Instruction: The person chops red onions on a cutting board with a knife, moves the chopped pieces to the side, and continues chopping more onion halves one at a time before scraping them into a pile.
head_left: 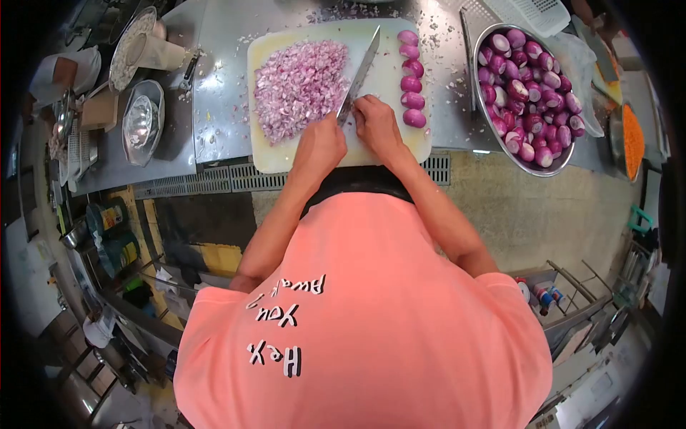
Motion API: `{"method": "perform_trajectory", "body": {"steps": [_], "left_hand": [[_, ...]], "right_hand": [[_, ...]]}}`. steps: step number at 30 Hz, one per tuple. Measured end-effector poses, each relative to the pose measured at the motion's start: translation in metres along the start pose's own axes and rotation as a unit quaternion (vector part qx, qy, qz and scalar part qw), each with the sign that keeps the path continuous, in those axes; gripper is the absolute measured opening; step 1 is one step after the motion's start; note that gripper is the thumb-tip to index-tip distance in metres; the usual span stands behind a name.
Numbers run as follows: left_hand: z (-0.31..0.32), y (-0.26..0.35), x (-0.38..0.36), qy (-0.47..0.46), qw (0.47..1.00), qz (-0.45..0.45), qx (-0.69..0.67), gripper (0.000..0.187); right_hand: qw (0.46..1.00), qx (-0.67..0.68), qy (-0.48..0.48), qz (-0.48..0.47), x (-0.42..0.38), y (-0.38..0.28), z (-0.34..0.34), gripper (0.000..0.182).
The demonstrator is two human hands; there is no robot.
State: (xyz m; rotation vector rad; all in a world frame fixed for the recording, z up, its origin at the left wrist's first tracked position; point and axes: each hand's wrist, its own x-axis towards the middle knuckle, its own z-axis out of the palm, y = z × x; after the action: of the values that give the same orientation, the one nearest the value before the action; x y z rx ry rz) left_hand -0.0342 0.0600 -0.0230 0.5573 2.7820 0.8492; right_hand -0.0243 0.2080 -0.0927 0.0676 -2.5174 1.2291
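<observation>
A kitchen knife (363, 68) points away from me over the white cutting board (386, 154), its blade slanting up to the right. Closed around its handle is my left hand (321, 146). My right hand (379, 129) is beside the lower blade, fingers curled in; a bit of purple shows there, but what the fingers hold is hidden. Left of the blade spreads a broad heap of chopped red onion (300, 89). Several peeled red onion pieces (411, 83) stand in a column along the board's right side.
At right, a large metal bowl (480, 107) holds many peeled red onions (532, 100). Beyond it is a container of orange shredded food (633, 143). A metal bowl (143, 121) and a pitcher (161, 53) stand left. Onion scraps litter the steel table (221, 93); a white basket (536, 14) sits at the back.
</observation>
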Motion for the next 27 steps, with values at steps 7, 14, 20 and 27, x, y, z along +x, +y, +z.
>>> {"method": "perform_trajectory", "body": {"steps": [7, 14, 20, 27], "left_hand": [[0.014, -0.007, 0.006, -0.012, 1.000, 0.005, -0.027, 0.021], [0.003, -0.018, -0.034, -0.046, 0.995, -0.009, -0.084, 0.018], [-0.030, -0.052, -0.024, -0.061, 0.987, -0.109, -0.103, 0.017], [-0.021, -0.045, -0.064, -0.098, 0.988, -0.039, -0.109, 0.015]], "right_hand": [[0.999, -0.002, 0.042, 0.016, -0.007, 0.003, -0.028, 0.008], [0.989, -0.070, 0.095, 0.089, -0.024, 0.022, -0.085, 0.013], [0.991, -0.051, 0.069, 0.098, -0.038, 0.026, -0.085, 0.019], [0.990, -0.046, 0.022, 0.131, -0.035, 0.016, -0.068, 0.020]]}}
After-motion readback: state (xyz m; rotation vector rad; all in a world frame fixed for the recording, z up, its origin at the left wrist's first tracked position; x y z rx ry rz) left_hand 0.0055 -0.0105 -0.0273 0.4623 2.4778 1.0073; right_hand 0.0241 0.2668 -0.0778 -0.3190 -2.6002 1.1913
